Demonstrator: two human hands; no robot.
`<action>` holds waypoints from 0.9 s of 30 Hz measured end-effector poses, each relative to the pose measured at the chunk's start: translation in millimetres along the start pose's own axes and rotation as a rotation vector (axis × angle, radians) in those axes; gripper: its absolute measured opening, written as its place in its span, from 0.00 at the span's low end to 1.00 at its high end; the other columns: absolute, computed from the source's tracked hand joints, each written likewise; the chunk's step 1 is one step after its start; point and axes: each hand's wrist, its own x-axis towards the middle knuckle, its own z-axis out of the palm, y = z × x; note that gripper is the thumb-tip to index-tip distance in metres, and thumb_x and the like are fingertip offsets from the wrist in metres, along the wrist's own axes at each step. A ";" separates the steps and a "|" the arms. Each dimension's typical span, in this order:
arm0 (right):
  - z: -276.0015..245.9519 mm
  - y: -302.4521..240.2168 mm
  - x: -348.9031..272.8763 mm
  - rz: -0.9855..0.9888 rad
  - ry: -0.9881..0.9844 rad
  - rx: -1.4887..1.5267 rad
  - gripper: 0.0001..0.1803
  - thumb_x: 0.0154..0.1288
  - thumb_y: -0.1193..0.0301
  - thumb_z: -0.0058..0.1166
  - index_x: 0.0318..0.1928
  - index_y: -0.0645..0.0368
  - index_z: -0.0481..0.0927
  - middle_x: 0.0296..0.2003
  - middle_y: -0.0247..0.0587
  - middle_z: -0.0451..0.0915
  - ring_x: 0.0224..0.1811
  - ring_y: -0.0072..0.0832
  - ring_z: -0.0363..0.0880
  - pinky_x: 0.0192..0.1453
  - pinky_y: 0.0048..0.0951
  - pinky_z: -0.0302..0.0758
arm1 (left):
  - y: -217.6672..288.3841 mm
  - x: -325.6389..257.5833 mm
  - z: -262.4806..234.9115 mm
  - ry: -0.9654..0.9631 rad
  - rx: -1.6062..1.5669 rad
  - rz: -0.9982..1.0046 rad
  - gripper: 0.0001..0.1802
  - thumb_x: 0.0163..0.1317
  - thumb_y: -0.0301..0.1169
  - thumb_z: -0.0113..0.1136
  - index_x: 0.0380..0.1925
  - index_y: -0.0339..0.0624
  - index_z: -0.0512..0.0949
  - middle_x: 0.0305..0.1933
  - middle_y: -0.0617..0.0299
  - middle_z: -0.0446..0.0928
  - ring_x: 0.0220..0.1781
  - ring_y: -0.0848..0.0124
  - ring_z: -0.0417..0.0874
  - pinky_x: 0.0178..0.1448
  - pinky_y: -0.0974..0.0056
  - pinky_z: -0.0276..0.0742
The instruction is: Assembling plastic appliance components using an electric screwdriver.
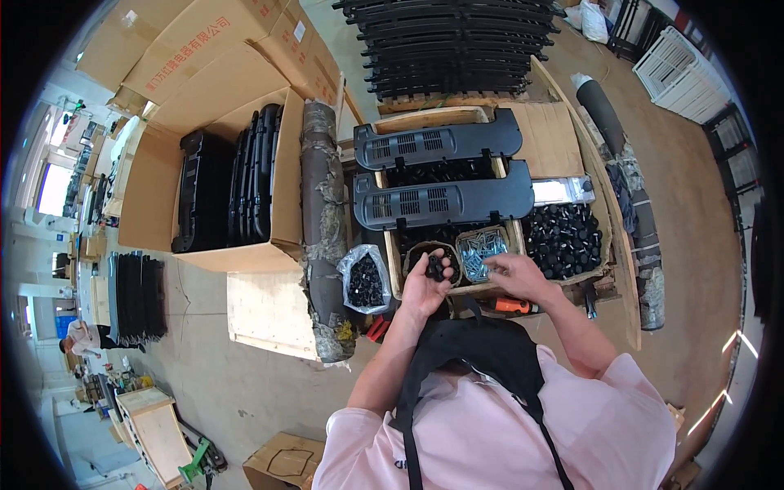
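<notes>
- My left hand (425, 282) is cupped, palm up, and its grip holds a few small black plastic parts (437, 265) just above a round tub (430, 253).
- My right hand (516, 273) hangs over the box of silver screws (482, 249); I cannot tell if its fingers pinch something.
- The table (555, 143) is wooden and crowded: two black vented panels (441, 200) lie across it.
- Cardboard boxes (220, 73) stand on the concrete floor (245, 384) on my left.

The left hand (425, 282) held knobs (437, 265); screws (482, 249) lay just right, a bag (365, 280) left, panels (441, 200) beyond.
</notes>
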 end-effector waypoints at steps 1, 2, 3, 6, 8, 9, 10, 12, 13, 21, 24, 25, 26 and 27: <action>-2.5 3.7 5.6 0.005 0.004 0.000 0.21 0.67 0.67 0.63 0.57 0.61 0.85 0.46 0.50 0.87 0.45 0.37 0.88 0.52 0.36 0.84 | 1.7 -1.4 -3.3 -0.001 0.002 -0.006 0.21 0.83 0.48 0.48 0.59 0.44 0.78 0.48 0.57 0.80 0.41 0.64 0.82 0.35 0.67 0.80; -3.0 8.9 11.9 0.033 0.012 -0.011 0.21 0.66 0.67 0.63 0.57 0.61 0.85 0.46 0.51 0.87 0.46 0.40 0.88 0.53 0.38 0.84 | 3.9 -3.1 -6.5 0.005 0.048 0.029 0.21 0.83 0.49 0.48 0.59 0.46 0.77 0.45 0.61 0.79 0.37 0.68 0.79 0.31 0.68 0.74; -3.9 13.2 19.1 0.061 0.021 -0.022 0.21 0.66 0.67 0.62 0.58 0.61 0.85 0.47 0.52 0.87 0.46 0.42 0.88 0.53 0.39 0.83 | 6.6 -2.9 -8.5 0.010 0.096 0.065 0.21 0.83 0.50 0.48 0.60 0.48 0.76 0.42 0.64 0.78 0.34 0.71 0.76 0.28 0.69 0.67; 7.2 37.8 44.6 0.028 0.007 -0.201 0.23 0.63 0.67 0.61 0.58 0.62 0.84 0.51 0.56 0.85 0.54 0.49 0.85 0.61 0.45 0.81 | 5.9 -2.5 9.4 0.087 0.281 0.145 0.19 0.83 0.47 0.51 0.63 0.49 0.74 0.41 0.66 0.76 0.33 0.74 0.74 0.29 0.69 0.66; 21.4 46.6 63.3 -0.001 -0.032 -0.309 0.24 0.62 0.67 0.62 0.59 0.61 0.84 0.54 0.56 0.84 0.57 0.50 0.84 0.64 0.46 0.80 | 6.0 -3.8 11.1 0.096 0.386 0.192 0.18 0.82 0.43 0.54 0.64 0.49 0.74 0.43 0.66 0.78 0.34 0.75 0.76 0.31 0.70 0.69; 26.8 45.9 72.8 0.049 -0.133 -0.378 0.27 0.61 0.66 0.63 0.62 0.57 0.81 0.57 0.56 0.82 0.59 0.51 0.83 0.66 0.46 0.79 | 3.3 -2.4 12.5 0.094 0.393 0.195 0.18 0.82 0.43 0.54 0.64 0.49 0.74 0.43 0.66 0.78 0.34 0.75 0.76 0.31 0.70 0.69; 32.4 45.1 81.5 0.094 -0.235 -0.445 0.31 0.61 0.65 0.65 0.66 0.54 0.79 0.60 0.56 0.80 0.61 0.53 0.82 0.68 0.47 0.79 | 1.1 -2.0 13.7 0.116 0.464 0.216 0.17 0.82 0.42 0.54 0.63 0.49 0.75 0.43 0.66 0.78 0.35 0.75 0.76 0.32 0.69 0.71; 41.8 46.0 84.4 0.025 -0.263 -0.514 0.33 0.62 0.62 0.66 0.68 0.52 0.76 0.59 0.56 0.80 0.61 0.54 0.82 0.67 0.50 0.79 | 2.2 -1.0 14.3 0.126 0.548 0.234 0.16 0.82 0.42 0.54 0.62 0.48 0.76 0.45 0.66 0.80 0.35 0.77 0.77 0.35 0.68 0.74; 46.3 50.4 86.5 -0.032 -0.295 -0.587 0.36 0.63 0.59 0.68 0.71 0.49 0.73 0.57 0.56 0.79 0.61 0.56 0.82 0.66 0.52 0.79 | 1.4 -0.7 13.7 0.130 0.574 0.231 0.16 0.82 0.42 0.54 0.61 0.49 0.76 0.43 0.67 0.78 0.35 0.77 0.76 0.34 0.69 0.73; 62.0 82.5 87.5 -0.158 -0.363 -0.560 0.16 0.67 0.69 0.56 0.53 0.58 0.84 0.43 0.60 0.88 0.49 0.57 0.88 0.56 0.55 0.83 | -3.8 -3.3 13.7 0.159 0.605 0.179 0.16 0.81 0.37 0.56 0.64 0.50 0.77 0.42 0.67 0.80 0.36 0.78 0.77 0.35 0.70 0.74; 51.3 72.9 87.6 -0.179 -0.329 -0.569 0.16 0.63 0.72 0.55 0.50 0.61 0.85 0.43 0.60 0.88 0.50 0.56 0.88 0.56 0.55 0.83 | -1.5 -4.4 10.5 0.141 0.568 0.197 0.15 0.82 0.36 0.54 0.64 0.48 0.77 0.46 0.64 0.82 0.37 0.78 0.78 0.37 0.70 0.75; 46.5 69.1 85.9 -0.160 -0.338 -0.567 0.16 0.62 0.73 0.54 0.49 0.62 0.85 0.43 0.61 0.88 0.51 0.56 0.88 0.56 0.54 0.83 | -1.0 -3.4 11.7 0.139 0.569 0.203 0.15 0.82 0.36 0.54 0.64 0.48 0.77 0.46 0.64 0.82 0.37 0.78 0.78 0.37 0.70 0.75; 45.9 70.9 87.6 -0.132 -0.332 -0.543 0.16 0.60 0.74 0.54 0.47 0.63 0.85 0.43 0.61 0.88 0.51 0.55 0.88 0.57 0.53 0.83 | -0.5 -2.5 12.5 0.128 0.561 0.197 0.15 0.81 0.36 0.55 0.63 0.48 0.77 0.46 0.64 0.82 0.38 0.76 0.78 0.39 0.69 0.75; 47.4 75.1 89.9 -0.138 -0.331 -0.546 0.16 0.60 0.74 0.54 0.47 0.63 0.85 0.43 0.61 0.88 0.51 0.55 0.88 0.57 0.53 0.83 | -0.3 -1.8 12.8 0.119 0.553 0.191 0.15 0.81 0.37 0.56 0.62 0.47 0.77 0.46 0.64 0.81 0.39 0.75 0.77 0.40 0.67 0.74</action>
